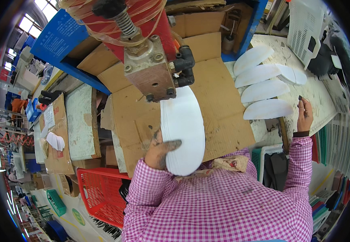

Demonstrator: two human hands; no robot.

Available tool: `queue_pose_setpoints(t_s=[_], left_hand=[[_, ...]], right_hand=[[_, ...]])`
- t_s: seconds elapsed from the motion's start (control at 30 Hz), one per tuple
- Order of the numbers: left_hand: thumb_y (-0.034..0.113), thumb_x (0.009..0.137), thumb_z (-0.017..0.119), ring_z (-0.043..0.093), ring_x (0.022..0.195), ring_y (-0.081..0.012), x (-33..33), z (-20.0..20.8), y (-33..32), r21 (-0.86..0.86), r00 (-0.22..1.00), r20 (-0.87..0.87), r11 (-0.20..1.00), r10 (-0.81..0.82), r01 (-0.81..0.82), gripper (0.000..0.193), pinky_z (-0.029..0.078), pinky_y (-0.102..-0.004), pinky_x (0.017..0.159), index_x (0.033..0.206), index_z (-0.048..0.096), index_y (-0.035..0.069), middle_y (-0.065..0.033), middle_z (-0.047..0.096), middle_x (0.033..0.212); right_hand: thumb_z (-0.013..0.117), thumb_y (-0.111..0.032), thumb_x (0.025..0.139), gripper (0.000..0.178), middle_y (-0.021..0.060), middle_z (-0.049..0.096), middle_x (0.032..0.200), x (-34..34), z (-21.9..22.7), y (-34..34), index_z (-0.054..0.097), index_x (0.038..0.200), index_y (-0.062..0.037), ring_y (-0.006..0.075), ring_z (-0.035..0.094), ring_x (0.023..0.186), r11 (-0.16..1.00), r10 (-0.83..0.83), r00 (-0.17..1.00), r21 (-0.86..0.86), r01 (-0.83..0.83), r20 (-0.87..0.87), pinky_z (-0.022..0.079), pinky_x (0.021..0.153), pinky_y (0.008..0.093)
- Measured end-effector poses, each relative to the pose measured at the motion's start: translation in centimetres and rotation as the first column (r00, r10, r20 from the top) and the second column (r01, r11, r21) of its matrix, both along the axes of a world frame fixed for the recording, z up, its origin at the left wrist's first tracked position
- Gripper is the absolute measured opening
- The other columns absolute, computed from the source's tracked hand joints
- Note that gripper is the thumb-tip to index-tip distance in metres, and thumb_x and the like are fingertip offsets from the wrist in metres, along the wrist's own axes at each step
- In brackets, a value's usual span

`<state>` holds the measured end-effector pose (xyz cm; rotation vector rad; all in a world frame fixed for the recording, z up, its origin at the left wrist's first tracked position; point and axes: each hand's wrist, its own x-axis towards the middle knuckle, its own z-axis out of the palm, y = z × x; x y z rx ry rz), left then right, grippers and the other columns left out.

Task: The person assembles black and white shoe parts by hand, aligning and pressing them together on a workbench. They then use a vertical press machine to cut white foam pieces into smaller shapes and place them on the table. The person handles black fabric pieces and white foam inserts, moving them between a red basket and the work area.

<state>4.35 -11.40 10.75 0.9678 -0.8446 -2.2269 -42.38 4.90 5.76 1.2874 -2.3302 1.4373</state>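
My left hand (158, 152) is closed on a stack of thin white half-oval sheets (185, 133), with the thumb lying across the top. The stack's far end reaches beneath the metal head (150, 74) of a red machine. Cardboard covers the surface under the sheets. Off to the right, my right hand (305, 114) is raised over the worktable's edge with its fingers drawn together. A small dark spot shows at the fingertips; I cannot make out whether it is an object or a stain. Near that hand lies a row of white half-oval stacks (268, 109).
A blue metal housing (60, 38) lined with cardboard (219, 105) surrounds the machine. Below left stands a red plastic basket (98, 193). A white perforated crate (304, 30) leans at the far right. More white pieces (56, 141) rest on cardboard at the left.
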Motion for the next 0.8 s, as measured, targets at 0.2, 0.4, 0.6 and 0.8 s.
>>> queue_pose_setpoints(t_s=[0.2, 0.4, 0.6, 0.8], left_hand=[[0.004, 0.076, 0.053, 0.06, 0.1, -0.0286, -2.4, -0.7, -6.9, -0.013, 0.947, -0.056, 0.949, 0.315, -0.316, 0.056, 0.055, -0.0422, 0.082, 0.13, 0.037, 0.004, -0.0144, 0.056, 0.116], [0.008, 0.076, 0.054, 0.062, 0.094, -0.0289, -0.4, -0.8, -7.9, -0.138, 0.952, -0.059, 0.942, 0.3, -0.305, 0.058, 0.056, -0.0421, 0.078, 0.129, 0.035, -0.001, -0.0162, 0.058, 0.112], [-0.003, 0.064, 0.059, 0.063, 0.092, -0.0266, 5.4, -0.6, 0.1, -0.045, 0.992, 0.118, 0.999, 0.035, -0.03, 0.066, 0.051, -0.0375, 0.084, 0.128, 0.043, -0.002, -0.0164, 0.061, 0.109], [-0.005, 0.069, 0.058, 0.06, 0.096, -0.0245, 4.7, -0.2, 3.5, 0.006, 0.993, 0.073, 0.995, 0.096, -0.097, 0.06, 0.05, -0.0365, 0.084, 0.127, 0.044, 0.002, -0.0129, 0.06, 0.109]], right_hand=[[0.055, -0.011, 0.09, 0.017, 0.0071, 0.06, 0.103, 5.3, 2.8, -3.7, 0.06, 0.104, -0.001, 0.014, 0.056, 0.087, 0.989, 0.127, 0.987, -0.067, -0.134, -0.096, 0.044, 0.069, 0.0233], [0.056, -0.005, 0.087, 0.018, 0.0105, 0.059, 0.105, 9.6, 4.5, -4.7, 0.06, 0.104, -0.0001, 0.0169, 0.057, 0.088, 0.973, 0.23, 0.963, 0.025, -0.228, -0.139, 0.044, 0.068, 0.0241], [0.055, -0.001, 0.085, 0.018, 0.0108, 0.059, 0.103, 12.1, 4.1, -3.3, 0.058, 0.103, 0.0008, 0.0178, 0.057, 0.086, 0.942, 0.33, 0.941, 0.089, -0.323, -0.08, 0.043, 0.067, 0.024], [0.065, -0.006, 0.077, 0.029, 0.0095, 0.061, 0.1, 17.5, 3.0, -2.3, 0.058, 0.105, -0.0003, 0.017, 0.059, 0.088, 0.818, 0.554, 0.823, 0.101, -0.566, 0.126, 0.044, 0.066, 0.0261]])
